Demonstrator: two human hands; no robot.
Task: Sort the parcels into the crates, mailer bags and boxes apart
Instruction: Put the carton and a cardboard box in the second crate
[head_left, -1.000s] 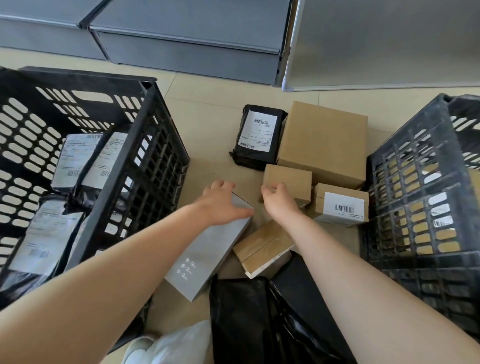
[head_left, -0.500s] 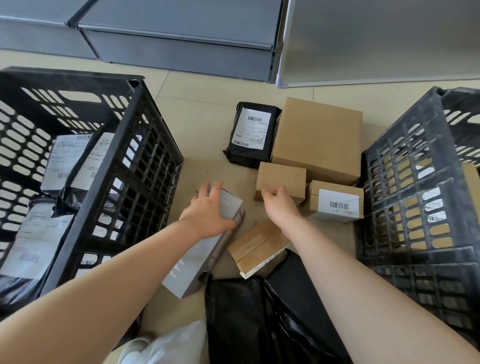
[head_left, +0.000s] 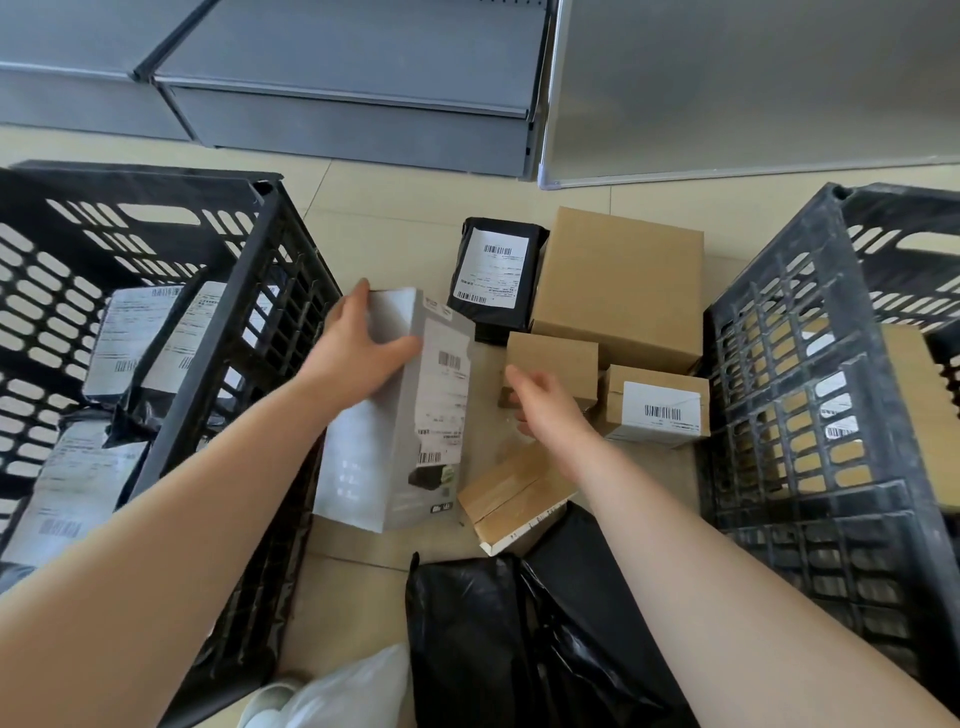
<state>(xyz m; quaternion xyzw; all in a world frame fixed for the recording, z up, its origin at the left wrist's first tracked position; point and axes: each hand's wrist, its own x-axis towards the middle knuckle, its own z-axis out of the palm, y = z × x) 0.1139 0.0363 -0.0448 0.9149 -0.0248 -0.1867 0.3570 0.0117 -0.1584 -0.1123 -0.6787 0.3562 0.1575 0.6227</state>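
Several mailer bags (head_left: 130, 332) fill the left crate (head_left: 249, 291), while five boxes and one black mailer bag (head_left: 496, 280) remain on the floor, the left hand (head_left: 358, 348) gripping the grey box (head_left: 410, 415), the right hand (head_left: 545, 405) loosely curled, empty.

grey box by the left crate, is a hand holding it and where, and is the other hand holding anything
The left hand grips the grey box at its far top end, tilting it up. The right hand is curled against the small brown box; a grip cannot be told.

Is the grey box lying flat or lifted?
Lifted and tilted: the left hand grips the grey box at its top end, which is raised, its lower end near the floor.
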